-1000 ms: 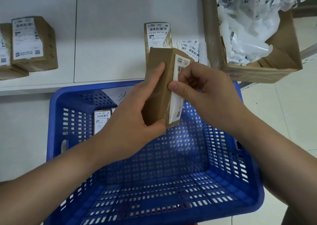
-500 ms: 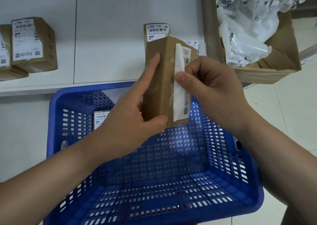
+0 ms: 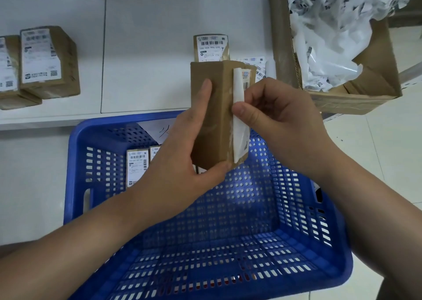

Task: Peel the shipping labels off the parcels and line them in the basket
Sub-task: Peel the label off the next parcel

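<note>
1. Nearest me, low in the frame, the blue perforated plastic basket [image 3: 296, 254] is sitting with most of its floor showing. Two labelled brown parcels [image 3: 137, 166] are standing against its far-left wall, a white paper sheet [image 3: 157, 130] behind them. Anything dropped here could land askew instead of in line.

2. Just above the basket's far rim, at frame centre, the left hand [image 3: 180, 162] is gripping the tall brown cardboard parcel [image 3: 207, 117]: thumb curled under its bottom corner, forefinger lying straight up the bare face. That hold looks light to me; a hard tug on the sticker could twist the box out of it.

3. To its right, the right hand [image 3: 278, 121] is pinching the lifted edge of the white shipping label [image 3: 238, 117] between thumb and curled fingers. The label is folding back off the parcel's right face, printed side turned away, and part of it is staying stuck. I reckon a fast or sideways pull could tear the paper, or let the sticky side fold onto itself.

4. Further up, on the white table [image 3: 148, 48], another labelled parcel [image 3: 211, 47] is standing right behind the held one, with loose printed labels [image 3: 258, 67] beside it. A backward jerk could knock it over.

5. At upper right, the open cardboard box stuffed with crumpled white label scraps [image 3: 331, 37] is sitting near the working hand, overhanging the table edge.

6. At far upper left, two more labelled parcels [image 3: 49, 59] are waiting, well apart from the action.
</note>
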Demonstrator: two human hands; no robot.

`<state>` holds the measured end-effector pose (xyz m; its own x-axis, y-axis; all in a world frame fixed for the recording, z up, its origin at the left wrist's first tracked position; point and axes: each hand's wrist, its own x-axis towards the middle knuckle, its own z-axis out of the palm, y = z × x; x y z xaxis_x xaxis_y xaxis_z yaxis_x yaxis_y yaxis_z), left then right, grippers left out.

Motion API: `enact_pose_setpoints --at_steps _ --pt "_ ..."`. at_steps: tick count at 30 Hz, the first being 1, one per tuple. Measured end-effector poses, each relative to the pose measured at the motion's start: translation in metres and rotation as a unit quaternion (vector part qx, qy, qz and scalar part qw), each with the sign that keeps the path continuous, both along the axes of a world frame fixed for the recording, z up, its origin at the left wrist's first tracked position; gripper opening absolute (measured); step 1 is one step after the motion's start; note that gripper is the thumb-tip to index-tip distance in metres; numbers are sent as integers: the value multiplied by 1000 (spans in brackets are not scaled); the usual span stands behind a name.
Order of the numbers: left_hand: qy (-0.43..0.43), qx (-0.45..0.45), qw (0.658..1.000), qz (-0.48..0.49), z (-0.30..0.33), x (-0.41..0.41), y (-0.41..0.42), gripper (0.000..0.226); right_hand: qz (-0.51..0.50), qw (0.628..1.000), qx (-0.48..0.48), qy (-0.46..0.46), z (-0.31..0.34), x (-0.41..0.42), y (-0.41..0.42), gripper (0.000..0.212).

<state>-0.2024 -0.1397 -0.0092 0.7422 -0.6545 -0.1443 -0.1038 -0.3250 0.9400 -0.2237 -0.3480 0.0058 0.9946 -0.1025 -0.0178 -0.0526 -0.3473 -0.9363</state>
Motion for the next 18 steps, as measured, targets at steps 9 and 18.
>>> enact_pose_setpoints --at_steps 9,18 --pt "-9 -38 996 79 5 16 1 94 81 993 -89 13 0 -7 0 10" --pt "-10 -15 996 83 3 25 5 48 118 990 -80 14 -2 -10 3 8"
